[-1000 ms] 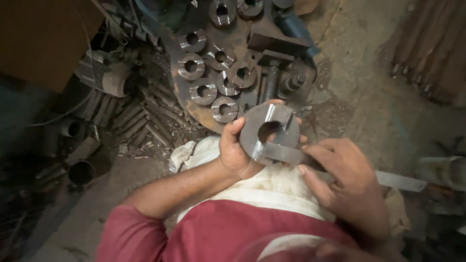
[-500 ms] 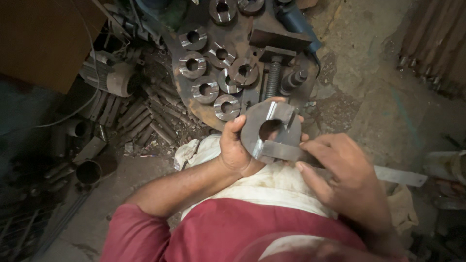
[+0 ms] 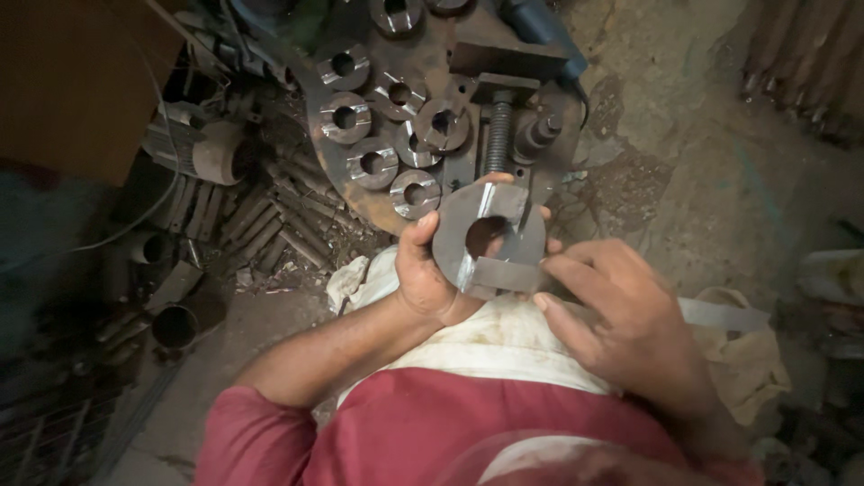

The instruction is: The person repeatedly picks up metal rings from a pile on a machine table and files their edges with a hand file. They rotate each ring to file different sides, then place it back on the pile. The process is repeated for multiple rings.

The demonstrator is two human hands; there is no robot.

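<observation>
Hands barely shifted: left hand [image 3: 430, 281] still grips grey round steel disc w/ centre hole [image 3: 489, 241], right hand [image 3: 621, 324] fingers pressing flat steel blade [image 3: 504, 274] on it.

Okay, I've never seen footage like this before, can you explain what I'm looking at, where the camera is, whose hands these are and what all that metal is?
There is no machine here: a person works with bare hands, and the single picture comes from a camera on their head, looking down past their red shirt. The left hand grips a thick round metal ring with a hole through its middle and a slot cut in one side. The right hand holds a flat metal strip laid against the ring's face. Beyond the hands, a round steel plate on the ground carries several similar slotted rings, beside a threaded screw. Scrap bars and pipes lie at the left on the dirt floor.
</observation>
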